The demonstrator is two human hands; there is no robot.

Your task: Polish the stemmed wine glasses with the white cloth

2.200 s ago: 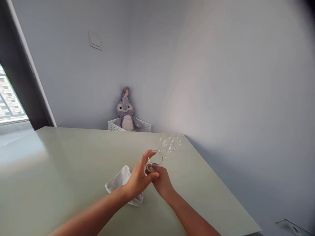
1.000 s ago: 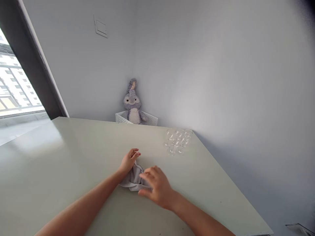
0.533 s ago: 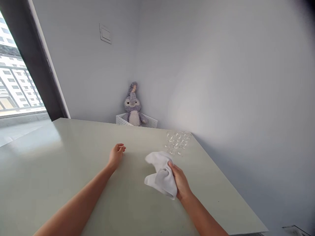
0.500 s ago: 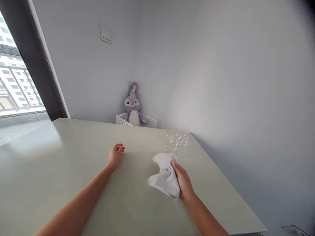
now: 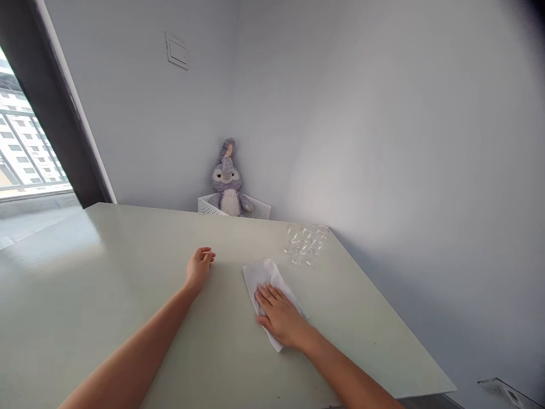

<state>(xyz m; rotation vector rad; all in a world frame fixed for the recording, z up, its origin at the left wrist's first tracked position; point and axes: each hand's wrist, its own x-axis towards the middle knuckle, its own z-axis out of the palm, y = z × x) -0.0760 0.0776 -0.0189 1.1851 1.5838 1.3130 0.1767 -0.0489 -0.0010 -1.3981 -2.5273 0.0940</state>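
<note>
Here our right hand (image 5: 279, 319) lies flat, fingers spread, atop the white cloth (image 5: 257, 275), long axis slanting far-left to near-right; our left hand (image 5: 200, 267), farther off, curls loosely, grip unclear.

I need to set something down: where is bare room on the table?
Bare: the table left of the left hand; a smaller patch between the cloth and the table's right edge. Crowded: the far right corner, with glasses, and where the right hand lies on the cloth.

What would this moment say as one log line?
right hand: flat on white cloth | left hand: loosely curled | glasses: grouped on table, farther right
</note>
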